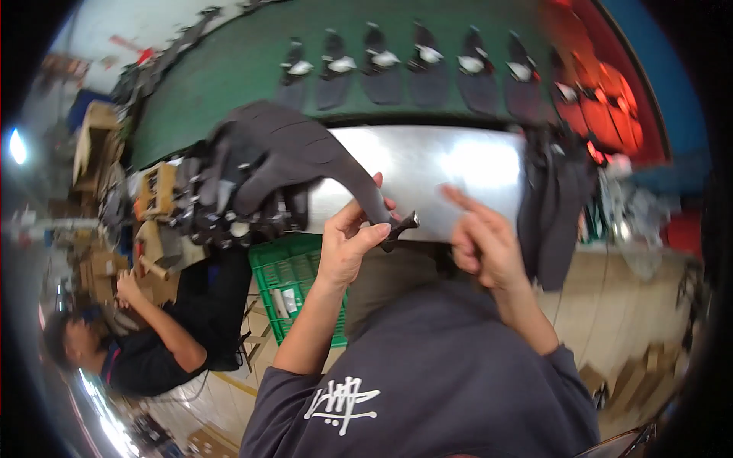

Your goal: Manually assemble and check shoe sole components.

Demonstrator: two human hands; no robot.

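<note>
My left hand (345, 243) pinches the narrow end of a long, dark grey padded strap (353, 169), with the thumb on its near side. A small black fitting (405, 224) sticks out past the thumb; its exact kind cannot be made out. From my fingers the strap curves up and left toward a heap of dark grey padded pieces (248, 172). To the right of the fitting, and apart from it, is my right hand (489, 243). Its index finger is stretched out and blurred, the other fingers are partly curled, and nothing shows in it. Under both hands lies a shiny metal plate (450, 149).
Several dark pieces with white tags (381, 65) lie in a row on the green tabletop (229, 76). Dark padded pieces (551, 206) hang over the plate's right end. Orange pieces (611, 99) lie far right. A green crate (267, 267) stands below; a co-worker (153, 343) sits left.
</note>
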